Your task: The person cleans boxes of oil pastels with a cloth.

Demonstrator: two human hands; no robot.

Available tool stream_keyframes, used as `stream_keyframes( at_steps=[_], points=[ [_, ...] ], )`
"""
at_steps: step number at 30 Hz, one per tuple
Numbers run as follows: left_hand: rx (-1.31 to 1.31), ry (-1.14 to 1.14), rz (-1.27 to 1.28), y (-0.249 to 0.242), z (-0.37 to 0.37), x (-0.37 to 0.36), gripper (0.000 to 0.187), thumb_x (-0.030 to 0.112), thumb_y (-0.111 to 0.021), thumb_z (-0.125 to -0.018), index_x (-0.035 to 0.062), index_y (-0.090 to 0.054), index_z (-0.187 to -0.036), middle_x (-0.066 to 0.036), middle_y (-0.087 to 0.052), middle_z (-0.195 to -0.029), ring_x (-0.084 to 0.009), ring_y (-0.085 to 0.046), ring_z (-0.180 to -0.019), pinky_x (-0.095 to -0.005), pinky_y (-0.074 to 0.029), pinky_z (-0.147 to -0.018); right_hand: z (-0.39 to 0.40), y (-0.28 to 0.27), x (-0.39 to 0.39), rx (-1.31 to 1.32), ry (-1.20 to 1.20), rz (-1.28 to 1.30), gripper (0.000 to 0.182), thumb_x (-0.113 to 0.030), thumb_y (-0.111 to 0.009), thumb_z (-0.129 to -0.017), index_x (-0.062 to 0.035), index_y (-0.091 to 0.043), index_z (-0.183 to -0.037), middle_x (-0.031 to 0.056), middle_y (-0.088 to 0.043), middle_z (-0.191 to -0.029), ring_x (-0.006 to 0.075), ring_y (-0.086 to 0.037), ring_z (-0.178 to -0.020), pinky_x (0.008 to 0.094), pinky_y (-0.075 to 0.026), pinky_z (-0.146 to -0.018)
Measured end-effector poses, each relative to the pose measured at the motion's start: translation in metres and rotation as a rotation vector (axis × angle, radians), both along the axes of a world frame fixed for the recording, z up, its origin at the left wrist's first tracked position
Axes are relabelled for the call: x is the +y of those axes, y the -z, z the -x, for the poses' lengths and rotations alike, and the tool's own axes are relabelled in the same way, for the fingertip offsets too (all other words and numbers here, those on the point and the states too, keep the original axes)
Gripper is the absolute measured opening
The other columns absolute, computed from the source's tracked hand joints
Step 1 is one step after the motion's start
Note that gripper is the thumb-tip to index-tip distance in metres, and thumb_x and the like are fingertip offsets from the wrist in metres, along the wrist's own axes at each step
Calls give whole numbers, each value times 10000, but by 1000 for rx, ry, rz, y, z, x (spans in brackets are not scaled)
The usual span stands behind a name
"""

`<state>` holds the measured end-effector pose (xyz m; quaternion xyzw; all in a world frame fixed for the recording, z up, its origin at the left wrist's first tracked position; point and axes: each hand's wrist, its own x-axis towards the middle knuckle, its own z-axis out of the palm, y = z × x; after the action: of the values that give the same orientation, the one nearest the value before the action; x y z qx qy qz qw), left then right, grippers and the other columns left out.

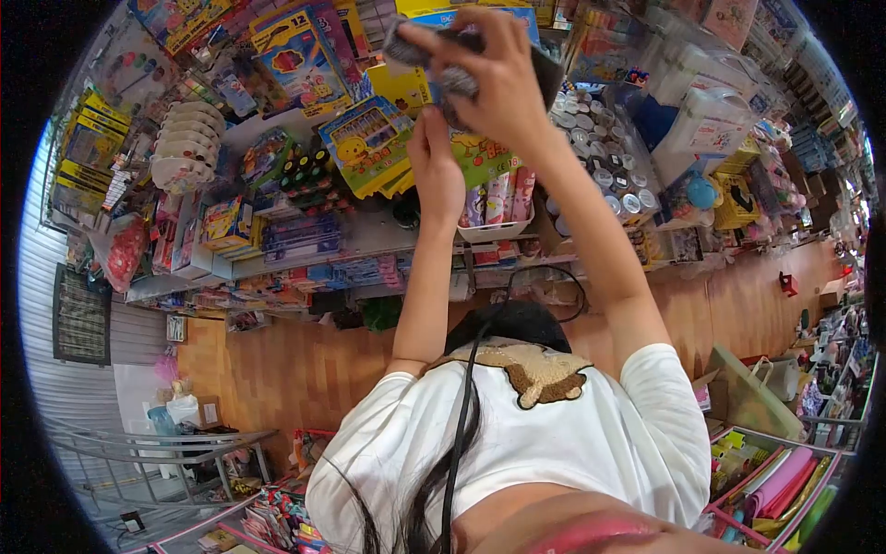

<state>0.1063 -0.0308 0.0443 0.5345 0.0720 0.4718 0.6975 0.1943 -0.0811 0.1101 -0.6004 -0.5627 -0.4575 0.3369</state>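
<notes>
My right hand [498, 78] is closed around a dark grey, cloth-like thing [399, 51], blurred by motion, at the top middle. It is held over the stacked goods on the shelf. Just below, my left hand [436, 180] points upward with its fingers close together, against a yellow-green pack [475, 148]; some of its fingers are hidden. To its left leans a set of yellow-green crayon packs [369, 143] printed with a yellow duck. Below the packs, a white basket [498, 233] holds pink and purple tubes.
Many round-lidded jars [604, 152] stand right of my right forearm. Small dark bottles [309, 175] and a stack of pale trays [187, 148] are to the left. A black cable [461, 406] hangs down my front. Another rack with rolls [780, 485] is at lower right.
</notes>
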Motion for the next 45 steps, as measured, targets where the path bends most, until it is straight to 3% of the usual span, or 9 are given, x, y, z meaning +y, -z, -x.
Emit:
stream_keyframes(
  at_steps=[5,8,12,16,28,32,33,36,45],
  points=[
    [72,23,-105,9,2,12,386,332,-347,-946,-23,-486,-895,-16,-478,-824,-102,-378,-778,-231,-321,-724,-11,-14,-9,300,79,-149,390,64,-579,-656,-106,-637,-1002,139,-456,-926,285,-425,-779,396,-392,-678],
    [-7,-23,-53,3,-2,4,370,336,-356,-943,-3,-462,-837,6,-437,-785,-83,-346,-742,-226,-301,-668,3,-4,3,209,-80,-249,557,-78,-642,-548,-265,-615,-1072,88,-492,-897,274,-468,-868,383,-392,-768],
    [36,95,-3,10,4,14,460,405,-398,-914,-14,-484,-1082,-67,-525,-1038,-107,-471,-998,-273,-349,-879,13,-5,2,84,-42,-92,512,-117,-674,-587,-259,-615,-1076,90,-475,-867,263,-453,-816,374,-391,-735],
    [96,54,-89,10,6,17,458,423,-407,-905,0,-493,-1057,-56,-525,-1004,-110,-492,-962,-292,-401,-817,-14,-16,-11,162,-70,-220,337,28,-588,-677,-99,-647,-983,138,-468,-875,278,-422,-769,395,-386,-667],
    [-16,197,279,-3,5,13,402,392,-400,-921,13,-487,-820,34,-489,-788,-53,-430,-760,-262,-372,-737,59,78,-31,360,-64,21,407,-70,-622,-666,-174,-634,-1060,78,-445,-754,232,-447,-710,324,-365,-644],
    [-50,114,228,3,-3,9,540,441,-398,-904,-52,-471,-1111,-93,-463,-1215,-117,-407,-1112,-258,-275,-947,10,49,-29,172,49,-104,478,-124,-649,-574,-218,-629,-1043,63,-448,-755,238,-461,-743,356,-367,-650],
    [122,100,124,-8,7,0,740,555,-360,-862,29,-198,-1358,-86,-271,-1367,-202,-357,-1206,-370,-383,-928,-4,32,-29,161,159,-126,442,-132,-649,-594,-204,-631,-1030,84,-481,-787,255,-485,-765,371,-391,-668],
    [67,48,192,-8,5,-4,657,451,-389,-900,-76,-306,-1282,-150,-282,-1377,-158,-233,-1284,-275,-161,-1036,-34,5,-23,295,129,-255,262,-129,-610,-732,-90,-629,-989,134,-492,-835,294,-477,-782,381,-409,-683],
    [-8,210,239,0,-5,12,428,409,-327,-934,21,-482,-1024,-20,-532,-970,-102,-483,-913,-281,-368,-847,50,78,-29,282,19,-9,636,-122,-668,-580,-186,-522,-1195,58,-453,-791,243,-471,-747,342,-383,-643]
  ],
)
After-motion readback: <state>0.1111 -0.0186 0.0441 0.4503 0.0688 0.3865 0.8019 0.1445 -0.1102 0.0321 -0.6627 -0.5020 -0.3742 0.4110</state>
